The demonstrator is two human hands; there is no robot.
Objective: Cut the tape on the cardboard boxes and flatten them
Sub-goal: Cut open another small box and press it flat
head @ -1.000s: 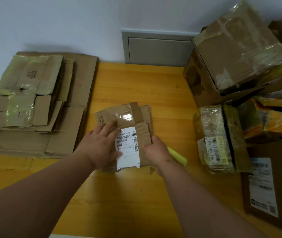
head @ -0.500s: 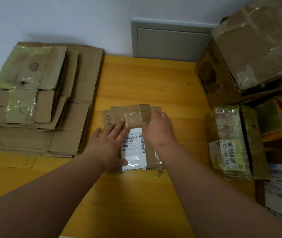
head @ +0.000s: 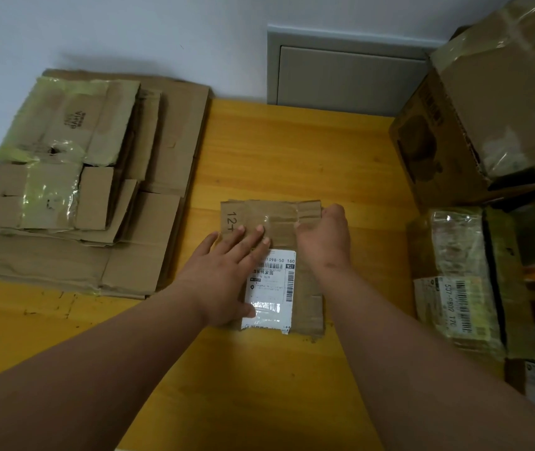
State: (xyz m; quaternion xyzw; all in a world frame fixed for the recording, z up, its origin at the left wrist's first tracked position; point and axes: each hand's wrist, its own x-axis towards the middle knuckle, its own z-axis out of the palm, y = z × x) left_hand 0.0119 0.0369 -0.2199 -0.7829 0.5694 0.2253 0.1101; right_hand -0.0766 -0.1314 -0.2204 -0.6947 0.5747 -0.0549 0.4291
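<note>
Centrally, we press the small flattened brown cardboard box (head: 276, 252) onto the yellow wooden table (head: 292, 151): left hand (head: 224, 281) flat and released, right hand (head: 323, 242) curled at its 2 o'clock corner, grasp indeterminate. We judge it light, springy; lift by edges.

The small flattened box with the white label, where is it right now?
In the head view, the small flattened box lies mid-table, pressed under the left hand and right hand, between the flattened cardboard stack and the taped boxes.

Leaving bare surface (head: 292, 151) open beyond the flattened box (head: 276, 216) and in front of it. Blocking the left: stacked flat cardboard (head: 80, 190). Crowding the right: taped boxes (head: 468, 275), piled high.
</note>
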